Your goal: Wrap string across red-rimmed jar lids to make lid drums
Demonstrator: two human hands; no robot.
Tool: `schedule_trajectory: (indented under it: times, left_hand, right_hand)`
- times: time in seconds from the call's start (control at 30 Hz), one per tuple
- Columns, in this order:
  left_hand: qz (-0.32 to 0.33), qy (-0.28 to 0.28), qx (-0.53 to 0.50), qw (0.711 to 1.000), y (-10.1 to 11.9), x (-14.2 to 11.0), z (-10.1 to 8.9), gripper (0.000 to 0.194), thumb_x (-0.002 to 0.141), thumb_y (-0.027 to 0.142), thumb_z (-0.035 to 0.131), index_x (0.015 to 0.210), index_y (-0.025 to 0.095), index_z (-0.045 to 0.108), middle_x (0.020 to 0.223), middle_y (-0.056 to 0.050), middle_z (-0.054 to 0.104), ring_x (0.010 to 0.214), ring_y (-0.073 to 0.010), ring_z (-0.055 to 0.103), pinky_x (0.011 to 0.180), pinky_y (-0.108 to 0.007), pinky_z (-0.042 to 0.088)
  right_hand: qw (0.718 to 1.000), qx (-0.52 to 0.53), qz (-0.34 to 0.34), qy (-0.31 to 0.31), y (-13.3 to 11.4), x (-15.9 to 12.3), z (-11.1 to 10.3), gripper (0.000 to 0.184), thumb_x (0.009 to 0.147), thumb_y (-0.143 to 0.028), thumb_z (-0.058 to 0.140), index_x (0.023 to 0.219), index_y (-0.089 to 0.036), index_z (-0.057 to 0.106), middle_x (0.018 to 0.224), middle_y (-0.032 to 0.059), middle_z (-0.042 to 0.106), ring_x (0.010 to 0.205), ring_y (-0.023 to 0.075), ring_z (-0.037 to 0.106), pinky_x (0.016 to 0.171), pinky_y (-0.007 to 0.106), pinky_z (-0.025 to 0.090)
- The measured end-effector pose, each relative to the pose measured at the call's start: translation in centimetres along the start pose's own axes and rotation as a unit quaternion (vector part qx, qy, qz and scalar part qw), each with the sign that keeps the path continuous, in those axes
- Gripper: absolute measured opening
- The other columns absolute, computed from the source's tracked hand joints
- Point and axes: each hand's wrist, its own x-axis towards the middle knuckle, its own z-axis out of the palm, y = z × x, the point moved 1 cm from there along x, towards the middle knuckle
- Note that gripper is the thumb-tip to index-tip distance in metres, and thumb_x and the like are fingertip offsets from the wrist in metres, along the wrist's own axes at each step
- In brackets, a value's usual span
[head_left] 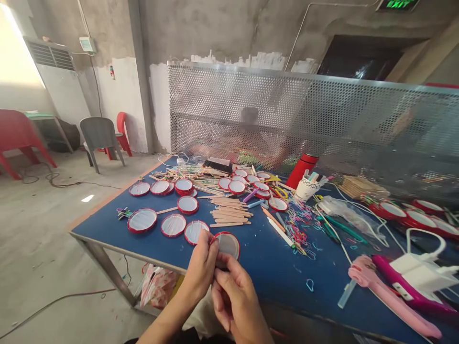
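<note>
A round disc (229, 244) with a red rim and a pale face is between my hands at the table's front edge. My left hand (203, 262) pinches the left side of its rim, fingers closed. Just below the disc, my right hand (234, 289) has thumb and forefinger pressed together against the lower rim; what lies between them is hidden. More red-rimmed discs lie close by, among them one disc (196, 232) beside my left hand and another (173, 224) further left. Behind them is a pile of flat wooden sticks (229, 212).
The blue table (279, 282) also bears colourful rubber bands (299, 229), markers (279, 231), a patterned cup (307, 188) of pens, a red flask (302, 169), white chargers (418, 267) and a pink plastic tool (394, 296). A perforated metal panel (215, 105) stands behind.
</note>
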Motion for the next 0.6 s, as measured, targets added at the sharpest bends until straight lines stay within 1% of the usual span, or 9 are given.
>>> schedule_trajectory:
  times: [0.07,0.17,0.23,0.33,0.37,0.43,0.53,0.6]
  left_hand:
    - [0.001,-0.012,-0.008,1.000,0.2,0.0,-0.1,0.017,0.088,0.039,0.041,0.077,0.025,0.039,0.071,0.005,0.045,0.067,-0.0172,0.045,0.065,-0.029,0.037]
    - [-0.001,-0.017,-0.025,1.000,0.3,0.1,-0.2,0.019,0.087,0.041,0.041,0.076,0.025,0.038,0.070,0.005,0.041,0.067,-0.0168,0.042,0.064,-0.029,0.037]
    - [-0.002,-0.011,-0.034,0.999,0.3,0.1,-0.2,0.020,0.088,0.041,0.040,0.076,0.025,0.038,0.071,0.005,0.040,0.067,-0.0165,0.040,0.064,-0.029,0.036]
    - [0.000,-0.008,-0.034,0.999,0.2,0.1,-0.1,0.020,0.090,0.040,0.039,0.078,0.025,0.039,0.072,0.005,0.040,0.068,-0.0163,0.040,0.064,-0.029,0.036]
    - [0.000,-0.007,-0.032,0.999,0.1,0.2,0.0,0.020,0.090,0.040,0.038,0.078,0.025,0.039,0.072,0.005,0.040,0.068,-0.0162,0.040,0.064,-0.029,0.036]
    - [-0.001,-0.006,-0.027,1.000,0.0,0.2,0.1,0.019,0.091,0.039,0.038,0.078,0.025,0.038,0.072,0.005,0.039,0.068,-0.0163,0.039,0.064,-0.029,0.035]
    - [-0.001,-0.003,-0.021,1.000,0.0,0.1,0.2,0.019,0.091,0.039,0.038,0.078,0.025,0.037,0.071,0.005,0.039,0.068,-0.0163,0.039,0.064,-0.029,0.035]
    - [0.001,-0.002,-0.019,1.000,0.0,0.0,0.2,0.019,0.091,0.039,0.038,0.078,0.025,0.038,0.071,0.005,0.040,0.067,-0.0163,0.040,0.064,-0.029,0.034]
  right_hand:
    - [1.000,-0.003,-0.001,-0.004,0.4,-0.1,-0.1,0.042,0.087,-0.057,0.056,0.102,-0.019,0.053,0.044,-0.0116,0.044,0.030,0.0031,0.021,0.029,0.013,0.017]
    - [0.993,-0.102,-0.050,0.014,1.6,-0.5,-0.8,0.039,0.090,-0.058,0.052,0.097,-0.020,0.053,0.045,-0.0108,0.045,0.028,0.0034,0.024,0.030,0.014,0.016]
    - [0.975,-0.190,-0.106,0.053,2.7,-0.9,-1.3,0.039,0.092,-0.058,0.050,0.097,-0.020,0.056,0.045,-0.0096,0.045,0.030,0.0052,0.028,0.031,0.016,0.020]
    - [0.929,-0.293,-0.186,0.128,4.0,-1.5,-1.9,0.038,0.094,-0.055,0.046,0.095,-0.020,0.061,0.045,-0.0058,0.048,0.034,0.0097,0.041,0.037,0.019,0.032]
    - [0.916,-0.311,-0.204,0.149,4.3,-1.6,-2.0,0.037,0.095,-0.054,0.045,0.095,-0.020,0.061,0.045,-0.0049,0.050,0.036,0.0107,0.044,0.039,0.020,0.035]
    - [0.899,-0.327,-0.225,0.183,4.5,-1.6,-2.0,0.036,0.097,-0.052,0.043,0.092,-0.021,0.062,0.045,-0.0046,0.051,0.037,0.0114,0.048,0.041,0.020,0.038]
    - [0.887,-0.331,-0.240,0.213,4.5,-1.5,-2.0,0.036,0.098,-0.051,0.043,0.089,-0.022,0.062,0.042,-0.0055,0.051,0.037,0.0117,0.051,0.039,0.018,0.038]
    - [0.881,-0.334,-0.251,0.224,4.6,-1.3,-2.0,0.036,0.098,-0.051,0.043,0.090,-0.022,0.062,0.042,-0.0057,0.052,0.037,0.0122,0.054,0.038,0.018,0.038]
